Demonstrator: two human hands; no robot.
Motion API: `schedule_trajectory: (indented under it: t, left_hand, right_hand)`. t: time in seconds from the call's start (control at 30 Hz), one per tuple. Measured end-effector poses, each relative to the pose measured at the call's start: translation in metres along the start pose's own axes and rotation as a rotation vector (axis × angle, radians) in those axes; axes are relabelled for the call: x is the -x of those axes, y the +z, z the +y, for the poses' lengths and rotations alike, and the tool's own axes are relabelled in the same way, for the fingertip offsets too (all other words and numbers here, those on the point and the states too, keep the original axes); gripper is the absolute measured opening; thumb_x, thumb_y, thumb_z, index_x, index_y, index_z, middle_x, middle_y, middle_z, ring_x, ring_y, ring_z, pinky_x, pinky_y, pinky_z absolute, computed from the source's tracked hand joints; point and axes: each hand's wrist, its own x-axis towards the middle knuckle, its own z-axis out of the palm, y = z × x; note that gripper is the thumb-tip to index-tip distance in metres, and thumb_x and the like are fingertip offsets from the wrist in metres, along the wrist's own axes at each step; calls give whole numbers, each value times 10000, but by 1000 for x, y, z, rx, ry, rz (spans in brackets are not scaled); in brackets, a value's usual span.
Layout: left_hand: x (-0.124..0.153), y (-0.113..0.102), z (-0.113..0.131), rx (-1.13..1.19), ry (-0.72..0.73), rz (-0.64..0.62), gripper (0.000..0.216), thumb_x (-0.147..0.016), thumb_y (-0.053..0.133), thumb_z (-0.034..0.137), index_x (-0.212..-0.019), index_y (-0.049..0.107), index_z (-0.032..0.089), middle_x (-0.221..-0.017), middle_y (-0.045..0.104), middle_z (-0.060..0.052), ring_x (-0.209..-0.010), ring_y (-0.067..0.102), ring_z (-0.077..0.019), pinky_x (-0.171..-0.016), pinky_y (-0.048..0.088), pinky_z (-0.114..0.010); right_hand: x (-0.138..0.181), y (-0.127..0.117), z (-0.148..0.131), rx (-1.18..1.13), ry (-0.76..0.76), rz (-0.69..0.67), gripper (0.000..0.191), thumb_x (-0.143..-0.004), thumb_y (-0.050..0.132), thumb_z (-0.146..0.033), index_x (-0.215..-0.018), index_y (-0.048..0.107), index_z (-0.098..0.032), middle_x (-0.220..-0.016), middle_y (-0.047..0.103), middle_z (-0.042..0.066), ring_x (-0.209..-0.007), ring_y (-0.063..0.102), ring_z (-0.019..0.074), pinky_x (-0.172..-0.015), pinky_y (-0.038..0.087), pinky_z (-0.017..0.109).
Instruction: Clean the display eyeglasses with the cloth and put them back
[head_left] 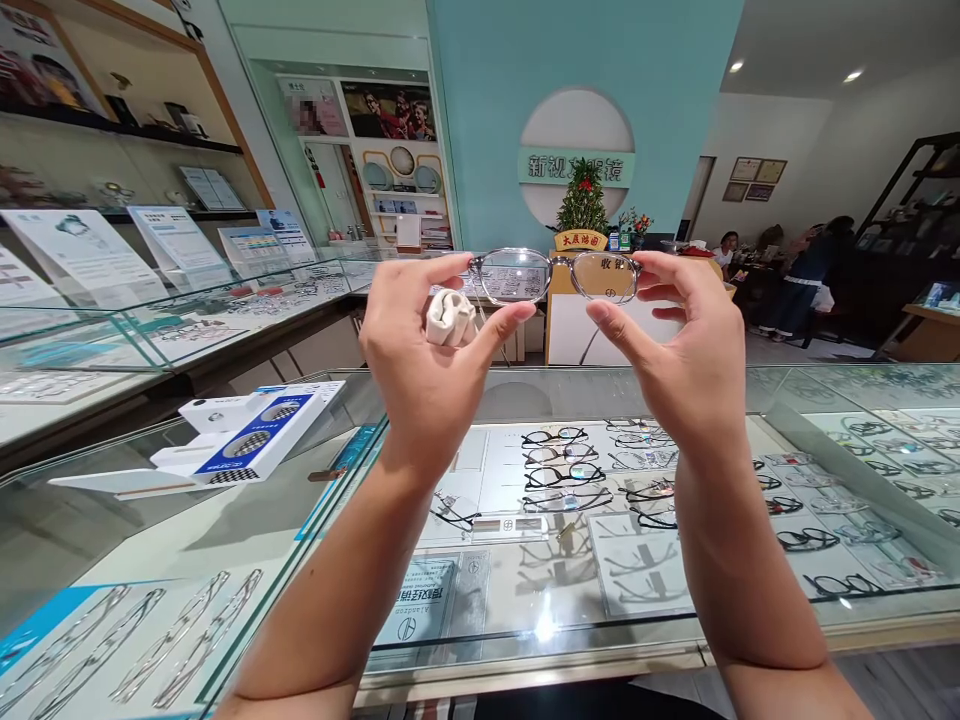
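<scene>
I have the clear-framed eyeglasses [561, 262] held up in mid-air, above the far edge of the glass counter [585, 661], their front spread across my view. My left hand [429, 385] is pinched on one end of the frame, with a rolled pale cloth [450, 318] tucked between palm and fingers; my right hand [690, 350] is pinched on the other end. Whether either thumb tip touches a lens or only the lower rim, I can't quite tell from here.

To hold them well, I judge a light, even grip is best: fingers at the hinges, thumbs off the lenses, both ends level so the bridge isn't twisted, and the cloth clear of the lens.

Inside the glass counter, below the hands, lie rows of spectacle frames [562, 475]; at its near side a placard [418, 605] reads "Alandron" under Chinese characters. A white-and-blue box [259, 432] is toward its left end. Beyond the glass counter, "收银" on the desk [562, 325] shows through one lens. A plaque [581, 241] above it says "大展鸿图", and behind, a plant [583, 205] partly covers the wall sign [546, 167], leaving "新视" and "眼镜" readable.
</scene>
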Motion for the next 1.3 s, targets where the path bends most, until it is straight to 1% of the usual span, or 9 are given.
schedule_trajectory:
  t: [0.1,0.27,0.37,0.47,0.57,0.8,1.03,1.17,1.3]
  left_hand:
    - [-1,1,0,9,15,13,539,-890,885,678,-1256,750,306,-1154,732,-81,-1175,703,-327,-1048,601,-539]
    - [0,4,-2,-6,22,26,519,-891,892,661,-1273,735,347,-1132,744,-62,-1127,722,-329,-981,607,-527]
    - [1,4,-1,-19,31,38,534,-893,880,683,-1285,729,354,-1113,737,-63,-1126,724,-333,-962,611,-526]
    - [1,4,3,-53,38,53,547,-893,853,728,-1271,729,353,-1109,739,-72,-1105,728,-331,-928,626,-527]
    - [0,3,5,-53,47,64,549,-887,854,735,-1261,733,350,-1117,737,-77,-1090,733,-327,-906,634,-519]
    - [2,2,6,-41,24,47,563,-871,893,693,-1289,725,354,-1197,729,-84,-1133,725,-340,-938,631,-534]
    - [3,1,7,15,9,38,557,-869,908,671,-1272,736,329,-1199,727,-84,-1175,705,-353,-1005,599,-554]
    - [3,1,5,65,-17,41,582,-859,901,701,-1273,745,323,-1209,726,-90,-1215,687,-366,-1031,581,-563]
    - [1,3,4,59,1,60,587,-830,925,709,-1236,756,320,-1139,729,-74,-1150,697,-340,-995,590,-533]
  right_hand:
    - [0,1,3,-27,6,-5,624,-963,774,-712,-1401,714,-272,-1314,751,142,-1241,719,342,-1051,626,574]
    - [0,2,9,-39,12,-20,658,-952,784,-720,-1422,710,-266,-1301,773,144,-1230,736,342,-1043,631,568]
    - [0,2,14,-24,0,-44,663,-952,781,-722,-1419,718,-255,-1293,784,147,-1199,748,337,-1024,638,563]
    - [1,3,15,-33,35,-60,665,-950,780,-730,-1400,737,-243,-1285,794,150,-1150,762,331,-1013,639,567]
    - [0,2,14,-45,60,-77,667,-944,783,-739,-1394,742,-248,-1277,801,143,-1118,770,323,-987,643,554]
    - [-2,2,15,-100,115,-143,722,-920,780,-783,-1393,747,-238,-1267,807,146,-1078,770,310,-998,634,554]
    - [-3,1,13,-62,136,-183,738,-935,755,-792,-1421,734,-236,-1261,805,147,-1104,777,320,-1005,624,556]
    - [-2,1,5,-58,173,-180,717,-923,757,-807,-1358,759,-238,-1237,822,133,-1090,782,322,-1004,621,554]
    - [-2,1,2,-43,184,-156,668,-927,772,-778,-1320,765,-239,-1208,828,126,-1059,784,315,-971,618,532]
